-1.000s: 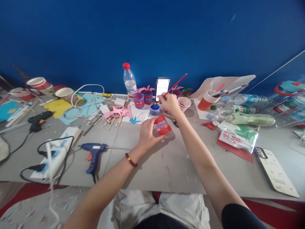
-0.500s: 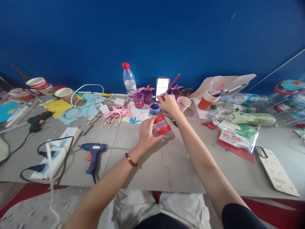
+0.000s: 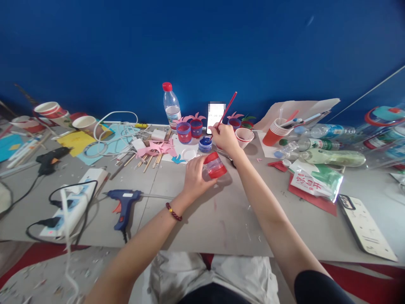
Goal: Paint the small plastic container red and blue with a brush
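My left hand (image 3: 196, 175) is closed round a clear plastic cup (image 3: 215, 165) with red painted bands, held tilted just above the table. In my right hand (image 3: 228, 138) is a red-handled paintbrush (image 3: 228, 109), its lower end at the mouth of a small jar of blue paint (image 3: 205, 145). The brush tip is hard to make out against the paint. Just behind the jar stand small red-and-blue painted cups (image 3: 184, 133) with pink paper pieces. A paper cup (image 3: 244, 136) is beside my right hand.
A blue glue gun (image 3: 125, 204) and a white power strip (image 3: 76, 204) lie on the left, with cables. Pink paper cutouts (image 3: 158, 148) and sticks lie mid-left. A water bottle (image 3: 171, 107) and a lit phone (image 3: 215, 117) stand at the back. Plastic bottles (image 3: 329, 131) lie right.
The paintbrush has become slightly more upright, its top end shifting a little left and up. My left hand and its cup have stayed nearly still.
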The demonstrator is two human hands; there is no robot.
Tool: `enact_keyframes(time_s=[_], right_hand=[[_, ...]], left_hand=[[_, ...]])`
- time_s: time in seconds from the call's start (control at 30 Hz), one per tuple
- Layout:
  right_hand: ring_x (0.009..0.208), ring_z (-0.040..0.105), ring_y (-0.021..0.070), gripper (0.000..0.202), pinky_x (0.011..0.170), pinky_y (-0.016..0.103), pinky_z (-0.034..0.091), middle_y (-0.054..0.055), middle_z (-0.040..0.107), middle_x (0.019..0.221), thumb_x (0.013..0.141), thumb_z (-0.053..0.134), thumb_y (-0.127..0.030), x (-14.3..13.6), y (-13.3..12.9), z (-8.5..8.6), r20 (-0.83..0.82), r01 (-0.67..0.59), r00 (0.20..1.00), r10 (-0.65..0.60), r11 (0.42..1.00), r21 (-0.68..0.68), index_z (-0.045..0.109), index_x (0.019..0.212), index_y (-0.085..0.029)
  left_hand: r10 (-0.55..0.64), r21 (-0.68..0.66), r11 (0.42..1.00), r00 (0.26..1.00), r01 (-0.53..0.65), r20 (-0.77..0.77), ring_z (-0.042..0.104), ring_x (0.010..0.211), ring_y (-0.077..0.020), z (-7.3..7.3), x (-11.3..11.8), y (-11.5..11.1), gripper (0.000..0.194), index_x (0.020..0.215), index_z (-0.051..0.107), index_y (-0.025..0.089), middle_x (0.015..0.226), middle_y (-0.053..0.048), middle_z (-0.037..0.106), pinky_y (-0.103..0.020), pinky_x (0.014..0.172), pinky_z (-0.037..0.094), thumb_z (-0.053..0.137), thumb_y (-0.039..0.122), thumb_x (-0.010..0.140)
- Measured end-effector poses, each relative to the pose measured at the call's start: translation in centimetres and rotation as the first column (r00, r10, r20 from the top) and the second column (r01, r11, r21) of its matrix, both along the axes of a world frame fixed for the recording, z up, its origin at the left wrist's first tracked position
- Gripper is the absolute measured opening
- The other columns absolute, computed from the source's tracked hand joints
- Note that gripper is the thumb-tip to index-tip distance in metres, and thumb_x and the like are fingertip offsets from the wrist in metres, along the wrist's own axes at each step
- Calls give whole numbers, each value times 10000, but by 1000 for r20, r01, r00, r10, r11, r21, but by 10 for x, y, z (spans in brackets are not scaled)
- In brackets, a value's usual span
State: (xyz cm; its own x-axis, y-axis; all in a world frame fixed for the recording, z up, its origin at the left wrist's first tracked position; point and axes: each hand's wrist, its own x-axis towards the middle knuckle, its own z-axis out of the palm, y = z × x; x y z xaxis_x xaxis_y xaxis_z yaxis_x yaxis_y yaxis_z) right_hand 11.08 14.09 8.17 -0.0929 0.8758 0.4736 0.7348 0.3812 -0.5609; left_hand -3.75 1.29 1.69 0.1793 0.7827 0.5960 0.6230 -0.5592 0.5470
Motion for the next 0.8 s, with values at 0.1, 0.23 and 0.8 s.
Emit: enact_keyframes(time_s=[0.1,0.23,0.8], right_hand=[[728,680,251,280,651,308,442,100,716,710,936,533,-332,1,0,2,1,45,999,-45,999,22,665,735,-190],[767,692,233,292,697,296,456,85,730,747,951,517,-328,1,0,0,-27,-36,999,37,999,11,672,749,-186],[843,702,264,304,746,316,446,120,739,824,957,495,-312,-2,-6,5,36,2,999,1,998,-69,656,733,-183]], left_hand=[[7,10,1000,1000,-7,-7,588,1146,-289,-1,0,0,712,1316,443,236,1243,-99,614,-426,989,458,791,379,711],[-4,16,1000,1000,4,-3,591,1133,-288,-1,0,1,716,1312,448,234,1231,-97,617,-429,979,461,798,386,705],[2,23,1000,1000,-2,-28,573,1179,-300,-3,-2,3,719,1350,436,236,1264,-113,597,-452,1017,457,771,396,734]])
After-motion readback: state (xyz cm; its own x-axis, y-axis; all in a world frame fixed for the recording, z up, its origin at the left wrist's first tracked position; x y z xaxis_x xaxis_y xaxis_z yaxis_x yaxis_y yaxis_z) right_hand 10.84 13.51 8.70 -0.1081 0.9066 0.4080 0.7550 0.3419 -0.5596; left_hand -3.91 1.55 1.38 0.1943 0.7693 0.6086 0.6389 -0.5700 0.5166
